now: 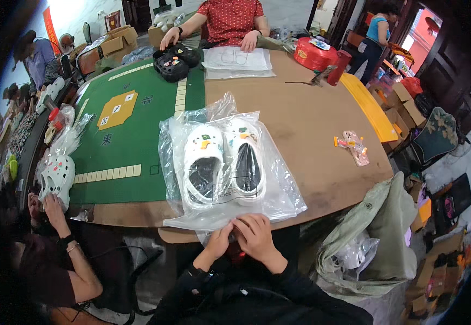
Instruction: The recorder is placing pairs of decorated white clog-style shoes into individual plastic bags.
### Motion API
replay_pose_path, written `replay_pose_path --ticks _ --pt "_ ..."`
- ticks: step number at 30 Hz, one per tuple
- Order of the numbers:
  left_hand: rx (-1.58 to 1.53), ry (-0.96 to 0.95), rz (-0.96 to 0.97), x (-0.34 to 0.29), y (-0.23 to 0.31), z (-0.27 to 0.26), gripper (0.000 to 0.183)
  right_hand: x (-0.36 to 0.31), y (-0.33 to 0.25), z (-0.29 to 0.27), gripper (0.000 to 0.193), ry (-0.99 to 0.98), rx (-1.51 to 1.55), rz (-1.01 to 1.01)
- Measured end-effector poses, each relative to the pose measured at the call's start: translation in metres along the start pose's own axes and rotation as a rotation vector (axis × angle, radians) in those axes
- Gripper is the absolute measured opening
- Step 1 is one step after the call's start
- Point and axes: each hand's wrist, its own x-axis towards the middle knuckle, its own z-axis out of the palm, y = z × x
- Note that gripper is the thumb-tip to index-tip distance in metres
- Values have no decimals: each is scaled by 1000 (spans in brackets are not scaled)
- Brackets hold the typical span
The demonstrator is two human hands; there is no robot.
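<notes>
A clear plastic bag (279,189) lies flat at the table's near edge. Inside it is a pair of white clogs (185,184) with dark insoles and small colourful charms on top, side by side, toes pointing away from me. At the bag's near edge, my left hand (217,245) has its fingers closed on the plastic. Right beside it, my right hand (256,238) grips the same edge with bent fingers. The fingertips of the two hands nearly meet, and the exact pinch is partly hidden.
Across the table (300,116), a person in red touches black clogs (171,64) beside white plastic bags (238,58). At left, another person's hands hold a white clog (58,173). A red twine roll (315,52), phone (356,149) and green sack (349,227) are rightward.
</notes>
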Motion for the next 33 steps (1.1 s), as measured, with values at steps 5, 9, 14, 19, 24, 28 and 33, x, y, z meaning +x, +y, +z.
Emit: replay_pose_path --ticks 5,9,14,19,24,28,33 --pt "236 -38 -108 -2 18 0 34 -1 12 2 33 46 -5 -40" --pt "-442 153 -21 11 -40 -14 31 1 6 4 31 45 2 -77" --pt "-492 246 15 12 -3 5 15 -3 14 3 26 41 -54 -62" --pt "-393 185 1 10 -13 0 11 -10 15 2 27 103 -210 11" --pt "-404 83 146 6 -8 1 19 -15 18 3 26 118 -189 -22" --pt "-518 60 106 3 -7 -1 25 -14 18 0 22 179 -213 -83" --pt "-456 39 98 7 -18 -6 30 -23 28 -1 21 243 -354 -160"
